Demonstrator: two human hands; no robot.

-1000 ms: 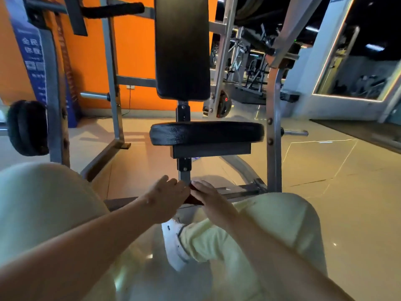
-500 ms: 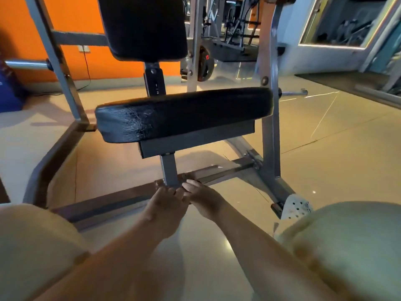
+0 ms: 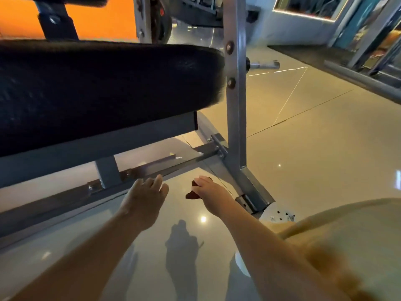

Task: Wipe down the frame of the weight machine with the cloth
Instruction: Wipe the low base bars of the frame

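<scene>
Crouching low, my knee (image 3: pixel 347 246) in pale trousers at near right.

Hands: two.
- My left hand (image 3: pixel 144 198) is empty, fingers stretched and loosely spread. Its fingertips reach the near edge of the base rail (image 3: pixel 65 200); I cannot tell whether they touch it.
- My right hand (image 3: pixel 209 192) has its fingers curled over the cloth (image 3: pixel 192 194).

Cloth: one, dark red and bunched, showing at the inner side of that hand. It sits over the glossy floor (image 3: pixel 303 148), just beside the rail and near the foot of the upright post (image 3: pixel 235 105). As far as I can see it is not on metal.

Progress (judgement): no streaks or damp marks show on the grey paint, so I cannot say which sections are done. The cloth's position suggests the low rail and foot joint are the part in hand. The upright, the seat support (image 3: pixel 107 172) and everything higher look like the remainder.

Count, near to far:
- one base rail
- one seat support
- one black seat pad (image 3: pixel 108 83)
- one near upright carrying two bolts (image 3: pixel 230 82)
- one orange wall (image 3: pixel 97 18) behind
</scene>
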